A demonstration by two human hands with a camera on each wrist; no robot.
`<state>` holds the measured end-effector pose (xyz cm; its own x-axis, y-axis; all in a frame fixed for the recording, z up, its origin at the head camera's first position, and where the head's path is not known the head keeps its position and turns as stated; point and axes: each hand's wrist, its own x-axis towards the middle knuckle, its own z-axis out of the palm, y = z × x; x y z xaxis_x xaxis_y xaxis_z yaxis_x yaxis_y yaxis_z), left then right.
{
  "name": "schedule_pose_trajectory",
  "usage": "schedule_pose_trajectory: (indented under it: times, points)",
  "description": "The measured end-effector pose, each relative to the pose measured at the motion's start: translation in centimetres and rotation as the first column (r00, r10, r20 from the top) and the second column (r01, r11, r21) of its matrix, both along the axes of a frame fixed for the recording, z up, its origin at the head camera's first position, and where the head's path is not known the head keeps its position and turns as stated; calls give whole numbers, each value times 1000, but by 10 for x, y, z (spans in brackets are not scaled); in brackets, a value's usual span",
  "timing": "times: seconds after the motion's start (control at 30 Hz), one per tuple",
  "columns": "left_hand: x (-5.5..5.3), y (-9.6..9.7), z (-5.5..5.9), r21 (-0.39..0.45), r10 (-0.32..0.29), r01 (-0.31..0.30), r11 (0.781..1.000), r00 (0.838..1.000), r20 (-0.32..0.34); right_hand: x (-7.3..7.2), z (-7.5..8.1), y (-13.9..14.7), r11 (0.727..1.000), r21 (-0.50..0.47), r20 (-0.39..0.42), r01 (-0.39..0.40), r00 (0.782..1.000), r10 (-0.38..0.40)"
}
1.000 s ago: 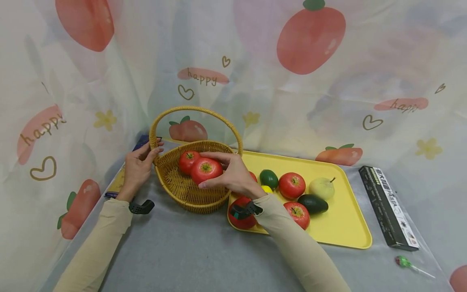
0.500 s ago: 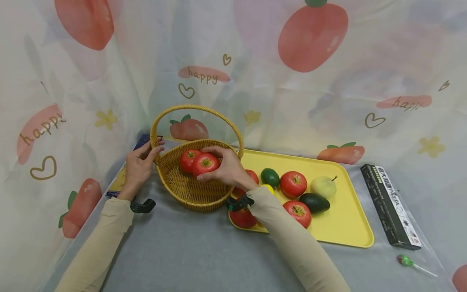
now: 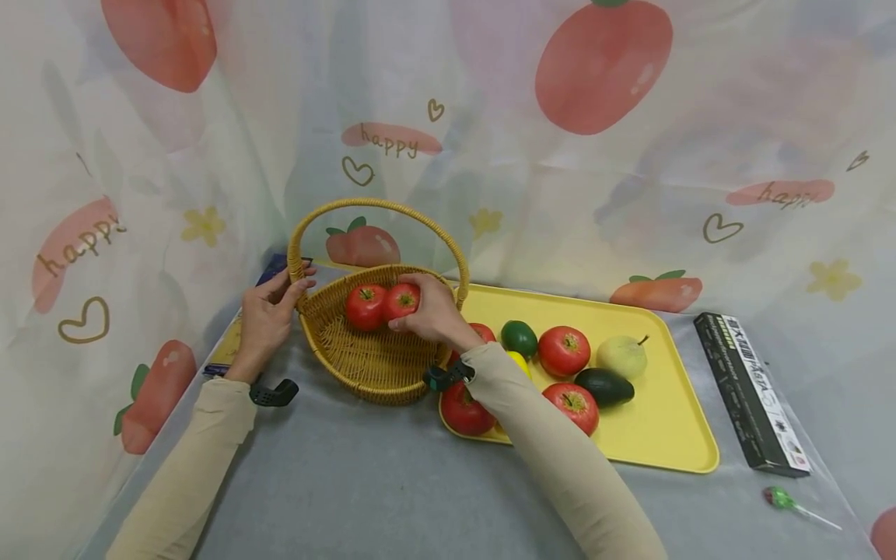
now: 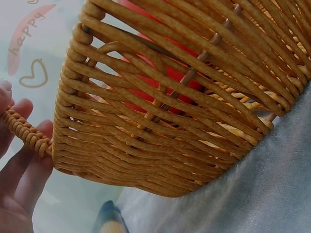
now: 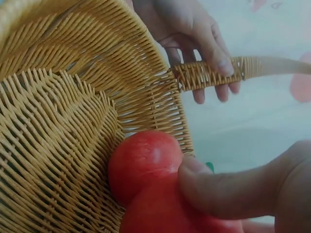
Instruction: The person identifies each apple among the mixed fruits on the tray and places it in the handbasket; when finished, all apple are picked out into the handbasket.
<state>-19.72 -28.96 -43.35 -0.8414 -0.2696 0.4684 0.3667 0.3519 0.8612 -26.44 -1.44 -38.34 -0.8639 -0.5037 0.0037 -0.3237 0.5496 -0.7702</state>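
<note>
My left hand (image 3: pixel 267 320) grips the left base of the arched handle on a woven wicker basket (image 3: pixel 329 354); the left wrist view shows its fingers around the wrapped handle (image 4: pixel 25 132). Inside the basket, at its back, lies a red apple (image 3: pixel 365 308). Beside it my right hand (image 3: pixel 430 309) holds a second red apple (image 3: pixel 402 301), thumb in front and fingers behind. In the right wrist view the held apple (image 5: pixel 167 211) overlaps the other apple (image 5: pixel 146 162), and the thumb (image 5: pixel 228 191) presses its side.
A yellow tray (image 3: pixel 665 420) right of the basket bears several red apples (image 3: pixel 564 350), a green fruit (image 3: pixel 519 339), a dark avocado (image 3: pixel 603 387), a pear (image 3: pixel 622 356) and something yellow. Farther right lie a black-and-white pasta box (image 3: pixel 752 393) and a lollipop (image 3: pixel 778 498). A printed curtain stands behind.
My right hand has lowered the held apple deeper into the basket and slightly right, so it now sits beside the other apple. The left hand keeps its hold on the handle.
</note>
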Motion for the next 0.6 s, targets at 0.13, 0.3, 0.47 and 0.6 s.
schedule_pose_trajectory:
  times: [0.13, 0.3, 0.47, 0.6]
  points:
    - [0, 1, 1, -2, 0, 0, 1000, 1000, -2, -3, -2, -3, 999, 15, 12, 34, 999, -34]
    - [-1, -1, 0, 6, 0, 0, 1000, 1000, 0, -8, -5, -8, 999, 24, 30, 45, 998, -46]
    - [0, -2, -1, 8, 2, -2, 1000, 1000, 0, -12, -9, -11, 999, 30, 32, 32, 999, -33]
    - [-1, -2, -1, 8, 2, -2, 1000, 1000, -6, -15, -14, -14, 997, 61, 10, 41, 999, -41]
